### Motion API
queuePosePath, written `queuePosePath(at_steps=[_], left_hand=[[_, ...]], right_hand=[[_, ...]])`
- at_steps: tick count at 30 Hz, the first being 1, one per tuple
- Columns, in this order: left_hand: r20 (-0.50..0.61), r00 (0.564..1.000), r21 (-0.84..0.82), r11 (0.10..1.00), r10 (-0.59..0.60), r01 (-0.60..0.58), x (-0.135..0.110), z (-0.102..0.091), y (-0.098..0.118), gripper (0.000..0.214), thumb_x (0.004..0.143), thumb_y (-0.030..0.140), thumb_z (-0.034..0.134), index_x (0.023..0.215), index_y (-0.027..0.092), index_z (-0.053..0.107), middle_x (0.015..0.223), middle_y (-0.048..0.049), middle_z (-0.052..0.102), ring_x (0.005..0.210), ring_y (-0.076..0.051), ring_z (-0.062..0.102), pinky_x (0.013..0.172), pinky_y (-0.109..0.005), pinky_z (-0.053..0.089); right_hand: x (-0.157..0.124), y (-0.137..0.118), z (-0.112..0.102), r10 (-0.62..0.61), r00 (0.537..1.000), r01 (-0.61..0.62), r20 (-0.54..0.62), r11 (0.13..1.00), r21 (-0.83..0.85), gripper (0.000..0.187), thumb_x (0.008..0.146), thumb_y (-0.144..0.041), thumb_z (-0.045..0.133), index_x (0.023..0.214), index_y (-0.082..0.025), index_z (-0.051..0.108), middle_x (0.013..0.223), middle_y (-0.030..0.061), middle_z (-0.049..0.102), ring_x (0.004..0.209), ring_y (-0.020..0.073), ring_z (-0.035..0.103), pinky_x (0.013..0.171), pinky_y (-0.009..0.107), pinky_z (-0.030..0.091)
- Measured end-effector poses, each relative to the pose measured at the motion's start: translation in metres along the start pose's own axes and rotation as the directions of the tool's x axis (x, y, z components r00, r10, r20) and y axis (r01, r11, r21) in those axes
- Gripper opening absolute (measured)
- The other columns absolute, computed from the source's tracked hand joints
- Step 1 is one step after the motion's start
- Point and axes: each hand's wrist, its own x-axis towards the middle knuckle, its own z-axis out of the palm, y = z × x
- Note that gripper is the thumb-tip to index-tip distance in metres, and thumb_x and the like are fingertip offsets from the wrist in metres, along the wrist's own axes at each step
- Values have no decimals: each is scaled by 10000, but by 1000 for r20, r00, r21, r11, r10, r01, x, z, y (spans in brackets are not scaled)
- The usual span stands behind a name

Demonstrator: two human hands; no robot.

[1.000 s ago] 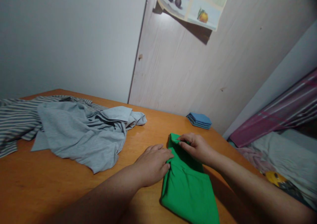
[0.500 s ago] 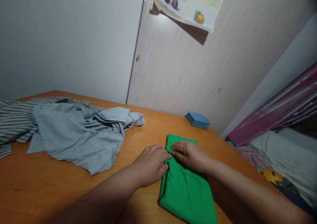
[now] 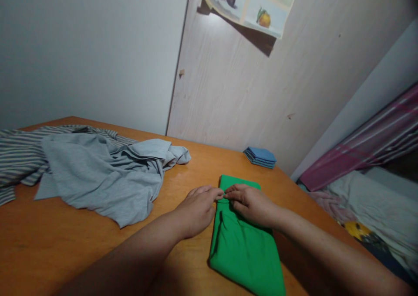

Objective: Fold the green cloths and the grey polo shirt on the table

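A folded green garment (image 3: 243, 248) lies on the wooden table (image 3: 48, 239) in front of me. My left hand (image 3: 196, 209) rests at its left edge, fingers closed and pinching the cloth near the top. My right hand (image 3: 250, 202) lies on top of the garment, its fingertips pinching the same fold beside the left fingers. The two hands' fingertips almost meet.
A crumpled grey shirt (image 3: 107, 178) lies at the left over a striped garment (image 3: 19, 161). A small stack of folded blue cloths (image 3: 260, 157) sits at the table's far edge by the wooden door (image 3: 261, 82). A bed with bedding (image 3: 369, 191) stands to the right.
The green garment's far end has been folded down and flattened. My right hand moved left toward my left hand, and both now pinch the fold together.
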Motion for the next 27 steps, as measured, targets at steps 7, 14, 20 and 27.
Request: queuePosePath(at_steps=[7, 14, 20, 27], left_hand=[[80, 997, 22, 1000, -3, 1, -2, -10, 3, 439, 906, 386, 531, 1330, 281, 582, 1311, -81, 636, 1273, -308, 535, 1100, -507, 402], [134, 991, 55, 998, -3, -5, -6, -14, 8, 695, 726, 432, 700, 1385, 278, 547, 1348, -104, 599, 1308, -373, 498, 1109, -540, 380], [147, 989, 59, 998, 24, -33, -6, -13, 7, 741, 687, 453, 741, 1375, 261, 544, 1352, -104, 606, 1304, -380, 498, 1124, -551, 350], [146, 989, 45, 999, 22, -29, -6, -11, 5, 813, 672, 481, 755, 1414, 260, 506, 1413, -111, 563, 1333, -385, 467, 1139, -566, 320]], right_hand=[[-15, -16, -15, 127, 991, -117, -34, 973, 201, 186, 936, -310, 557, 879, -192, 688, 770, 10, 649, 707, 147, 568, 645, 257, 418], [-23, -22, -5, 122, 984, -162, 130, 913, 373, 224, 813, -323, 730, 990, -208, 656, 811, -18, 604, 702, 128, 507, 600, 223, 389], [-19, -22, 3, 158, 981, -192, 110, 831, 522, 71, 843, -245, 638, 879, -190, 613, 735, -29, 562, 661, 114, 477, 586, 217, 379], [-17, -13, 6, 228, 971, -232, 75, 808, 541, 67, 787, -220, 608, 743, -196, 563, 652, -41, 508, 615, 111, 442, 553, 219, 345]])
